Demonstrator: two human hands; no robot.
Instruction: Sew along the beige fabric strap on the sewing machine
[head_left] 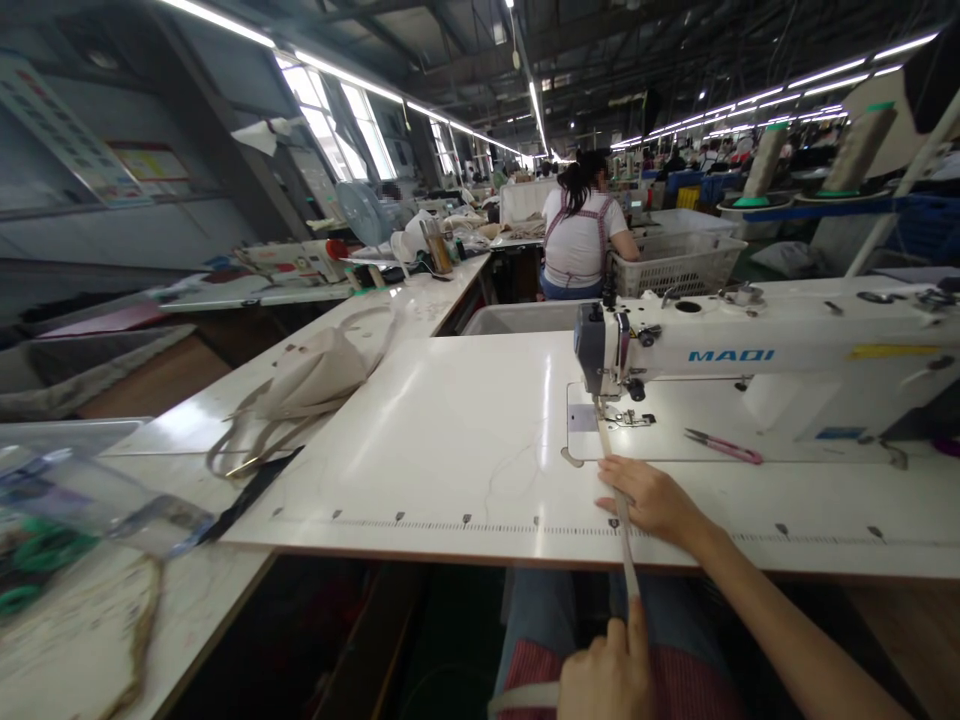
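Note:
A narrow pale fabric strip [628, 560] runs from under the needle area of a white sewing machine [720, 345] over the table's front edge towards my lap. My right hand [656, 500] rests on the table just in front of the machine, with thumb and fingers at the strip. Below the table edge, my left hand [607, 675] is closed on the lower part of the strip, which is drawn straight between both hands. A loose end curls out left of that hand. Pink-handled thread snips [724, 445] lie on the machine bed.
A printed ruler [465, 524] runs along the table's front edge. On the left are a beige fabric piece with straps [315, 370] and a clear plastic bottle [112, 505]. Ahead, a person [581, 235] sits beside a white basket [679, 262]. Thread cones [862, 150] stand at right.

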